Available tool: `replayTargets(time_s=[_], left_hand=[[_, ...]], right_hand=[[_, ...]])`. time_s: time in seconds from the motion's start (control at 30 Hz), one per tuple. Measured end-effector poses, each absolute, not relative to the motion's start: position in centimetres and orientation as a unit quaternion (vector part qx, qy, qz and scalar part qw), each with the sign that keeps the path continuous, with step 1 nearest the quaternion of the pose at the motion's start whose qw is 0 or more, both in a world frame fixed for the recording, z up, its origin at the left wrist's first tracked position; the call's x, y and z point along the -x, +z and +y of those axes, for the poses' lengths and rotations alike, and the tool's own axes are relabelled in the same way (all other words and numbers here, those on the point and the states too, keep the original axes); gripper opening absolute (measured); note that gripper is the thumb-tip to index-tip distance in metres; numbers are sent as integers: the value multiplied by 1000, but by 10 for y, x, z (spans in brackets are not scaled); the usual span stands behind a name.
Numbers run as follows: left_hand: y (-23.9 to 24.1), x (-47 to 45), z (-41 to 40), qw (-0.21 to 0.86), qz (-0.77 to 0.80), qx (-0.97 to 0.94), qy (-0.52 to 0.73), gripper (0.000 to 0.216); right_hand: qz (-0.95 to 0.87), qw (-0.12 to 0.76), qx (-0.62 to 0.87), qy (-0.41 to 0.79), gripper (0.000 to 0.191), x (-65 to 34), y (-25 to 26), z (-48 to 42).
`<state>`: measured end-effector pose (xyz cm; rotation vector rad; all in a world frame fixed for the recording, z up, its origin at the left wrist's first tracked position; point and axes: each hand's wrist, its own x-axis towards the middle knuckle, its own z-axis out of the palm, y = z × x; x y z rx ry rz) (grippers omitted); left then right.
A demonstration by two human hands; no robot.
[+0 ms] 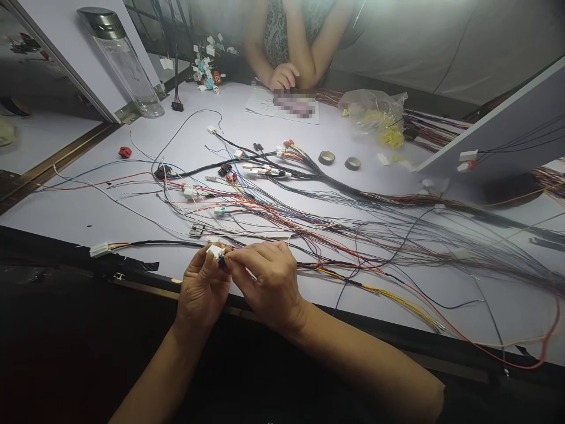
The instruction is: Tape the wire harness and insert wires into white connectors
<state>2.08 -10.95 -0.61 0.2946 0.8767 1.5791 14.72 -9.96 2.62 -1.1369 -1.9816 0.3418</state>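
Near the table's front edge, my left hand (200,291) is closed around a white plastic connector (216,253), held between thumb and fingers. My right hand (269,280) meets it from the right, thumb and forefinger pinched at the connector's wire side. A wire seems to be in that pinch, but the fingertips mostly hide it. Behind my hands lies a bundle of loose red, white and black wires (282,215). To the left rests another white connector (100,249) on a black-sleeved cable. Yellow wires with bare metal terminals (410,309) fan out to the right.
A taped wiring harness (339,187) runs across the table behind the loose wires. Two tape rolls (327,157), a bag of yellow parts (375,118) and a red connector (125,152) lie farther back. A glass bottle (128,70) stands back left. Another person's hand (285,78) rests opposite.
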Motion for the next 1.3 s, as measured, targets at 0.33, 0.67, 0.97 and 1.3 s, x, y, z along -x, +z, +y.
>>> replayTargets(time_s=[0.33, 0.67, 0.97, 1.3], left_hand=[[-9, -19, -109, 597, 403, -125, 682, 33], [-7, -22, -108, 598, 390, -132, 688, 32], [-7, -20, -110, 603, 394, -119, 683, 31], [-8, -19, -110, 606, 390, -113, 684, 34]], right_hand=[[-769, 376, 472, 213, 11, -154, 37, -95], [-790, 371, 467, 139, 16, -150, 31, -95], [-770, 415, 461, 148, 19, -138, 19, -102], [-782, 397, 459, 145, 19, -140, 19, -99]])
